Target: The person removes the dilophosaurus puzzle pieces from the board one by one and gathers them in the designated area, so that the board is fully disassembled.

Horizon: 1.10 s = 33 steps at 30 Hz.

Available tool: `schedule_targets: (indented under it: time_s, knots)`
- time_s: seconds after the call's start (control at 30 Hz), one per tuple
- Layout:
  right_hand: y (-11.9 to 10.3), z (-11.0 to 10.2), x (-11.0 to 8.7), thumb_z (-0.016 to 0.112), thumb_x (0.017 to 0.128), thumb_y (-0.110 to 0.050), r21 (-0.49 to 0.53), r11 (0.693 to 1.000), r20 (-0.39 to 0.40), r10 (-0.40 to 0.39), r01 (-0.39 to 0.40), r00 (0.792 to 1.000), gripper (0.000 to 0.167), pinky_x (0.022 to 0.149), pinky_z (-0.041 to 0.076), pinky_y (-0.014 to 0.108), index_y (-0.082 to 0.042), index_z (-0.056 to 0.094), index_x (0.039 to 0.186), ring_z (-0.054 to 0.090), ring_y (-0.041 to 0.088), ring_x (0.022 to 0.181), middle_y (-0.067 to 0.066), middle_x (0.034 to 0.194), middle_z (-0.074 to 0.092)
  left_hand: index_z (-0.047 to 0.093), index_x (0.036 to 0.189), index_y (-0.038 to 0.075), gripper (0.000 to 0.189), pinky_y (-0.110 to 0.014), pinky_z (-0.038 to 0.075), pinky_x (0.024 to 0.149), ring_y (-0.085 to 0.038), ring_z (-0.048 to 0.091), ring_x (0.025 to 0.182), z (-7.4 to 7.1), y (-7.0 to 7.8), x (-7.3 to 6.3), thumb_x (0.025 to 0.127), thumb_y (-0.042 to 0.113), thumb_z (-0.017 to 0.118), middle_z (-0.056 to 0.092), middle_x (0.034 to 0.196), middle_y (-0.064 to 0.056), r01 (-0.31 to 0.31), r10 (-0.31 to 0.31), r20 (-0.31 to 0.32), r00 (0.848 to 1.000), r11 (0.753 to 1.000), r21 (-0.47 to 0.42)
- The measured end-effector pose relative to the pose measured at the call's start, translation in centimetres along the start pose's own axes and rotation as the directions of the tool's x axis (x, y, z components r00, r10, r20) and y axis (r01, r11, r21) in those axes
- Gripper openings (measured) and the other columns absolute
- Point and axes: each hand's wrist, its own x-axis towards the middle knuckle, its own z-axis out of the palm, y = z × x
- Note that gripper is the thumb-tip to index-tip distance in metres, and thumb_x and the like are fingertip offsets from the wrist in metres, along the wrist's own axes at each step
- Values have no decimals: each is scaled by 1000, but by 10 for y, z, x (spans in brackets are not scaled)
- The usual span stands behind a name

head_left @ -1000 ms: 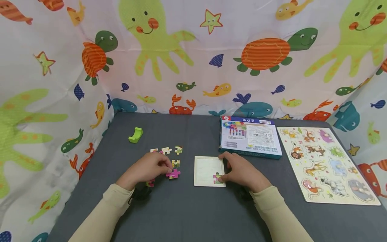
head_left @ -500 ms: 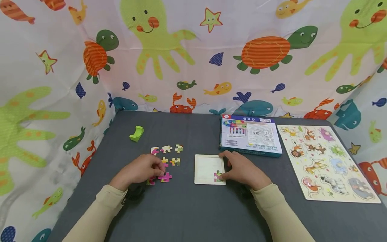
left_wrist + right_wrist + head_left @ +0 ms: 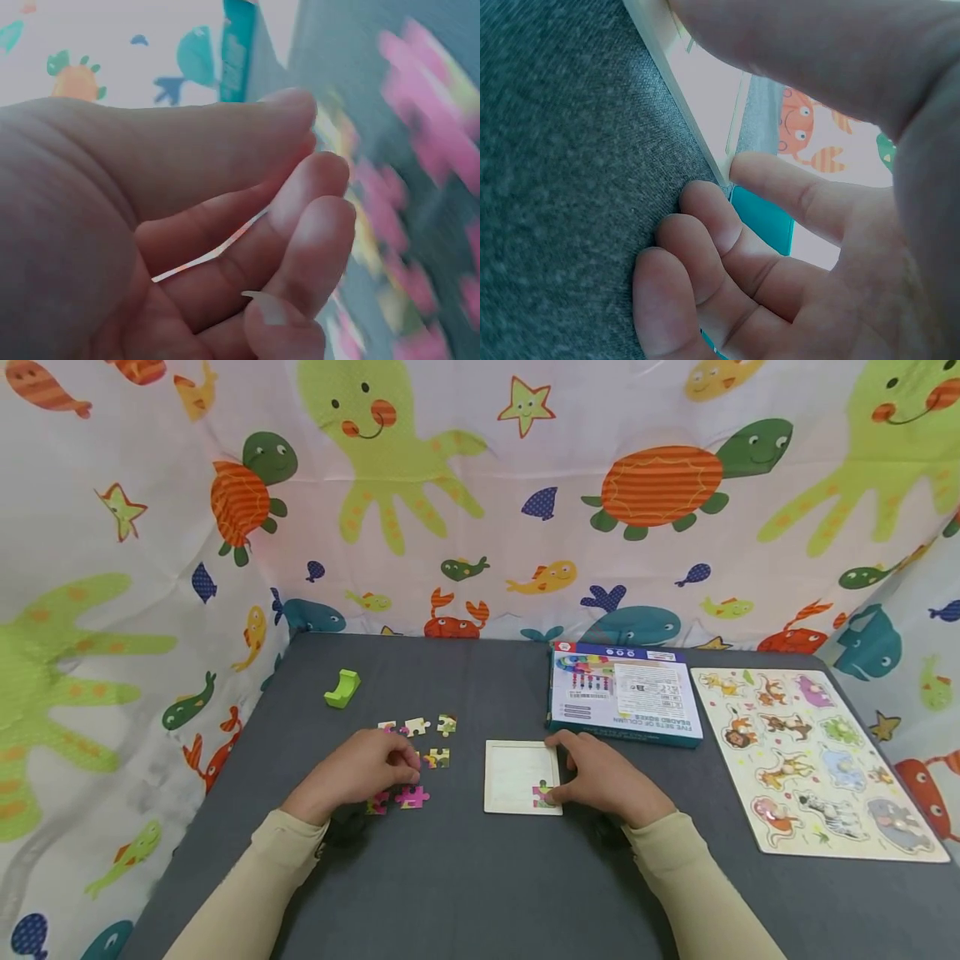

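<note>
My left hand is over the loose jigsaw pieces, fingers loosely bent. In the left wrist view its thumb and fingertips come near each other, with no piece showing between them. A pink jigsaw piece lies just below that hand, beside another pink one. The right hand holds the square wooden puzzle tray by its right side. Its index finger is at the tray's far corner, its thumb over a pink-and-green piece in the near right corner. The other fingers rest on the table.
More jigsaw pieces lie around the left hand. A green curved block sits farther back. Behind the right hand is a flat box, and at the right an animal peg board. A printed curtain stands behind the table.
My left hand carried the pink piece left, laid it beside the other pink one and let go. It then rose slightly away from it. The right hand stays on the tray.
</note>
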Motion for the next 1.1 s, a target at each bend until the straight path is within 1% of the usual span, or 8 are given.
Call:
schedule_targets:
  time_s: [0.13,0.3,0.4,0.47,0.6,0.73,0.93,1.1]
  knots:
    - [1,0,0,95,82,-33,1,1000,-7,-15,15,1000,81,79,49,39,-13,57,151,57,23,91,10,109,62,81,99,18,5,-32,54,71,-13,62,76,12,31,16,96,21,83,73,87,7,-92,92,-9,996,996,17]
    - [5,1,-1,95,82,-33,8,1000,-13,-22,22,1000,80,76,48,38,-13,58,150,56,22,89,9,106,62,81,100,17,4,-29,53,72,-12,61,74,43,73,48,97,20,82,71,85,7,-204,202,56,978,978,35]
    - [6,0,0,95,82,-32,12,999,-18,-34,34,999,79,74,46,37,-11,59,149,55,22,87,9,103,61,82,102,14,7,-26,50,69,-10,60,73,62,92,65,97,19,81,70,84,6,-243,237,106,966,969,50]
    - [6,0,1,96,82,-30,16,999,-22,-44,44,999,79,74,45,37,-10,59,149,54,22,86,9,102,60,82,104,13,10,-24,49,67,-9,59,71,72,101,72,96,19,83,69,84,6,-247,237,127,963,967,63]
    - [8,1,1,96,81,-29,27,998,-19,-56,57,998,78,74,45,37,-10,60,147,54,21,87,9,102,59,82,109,11,22,-23,46,63,-8,58,68,83,110,79,91,23,88,66,79,6,-220,207,139,969,972,87]
    - [7,1,1,96,81,-29,40,997,-12,-61,61,998,77,73,45,37,-10,60,146,53,21,86,10,102,59,81,111,12,30,-25,46,64,-9,57,68,88,111,79,87,26,92,64,78,5,-196,184,127,975,976,92]
    - [10,0,1,97,79,-28,39,997,-14,-62,63,998,78,76,46,37,-12,60,146,54,20,88,9,102,59,79,110,13,30,-26,47,66,-11,57,71,95,110,79,87,26,92,63,81,5,-194,184,120,976,978,74]
    - [12,0,-1,99,75,-26,53,997,2,-54,53,999,84,82,49,39,-14,60,149,56,21,93,8,107,60,79,106,12,26,-26,46,65,-11,56,71,96,111,79,87,25,91,63,79,5,-190,180,118,977,979,79]
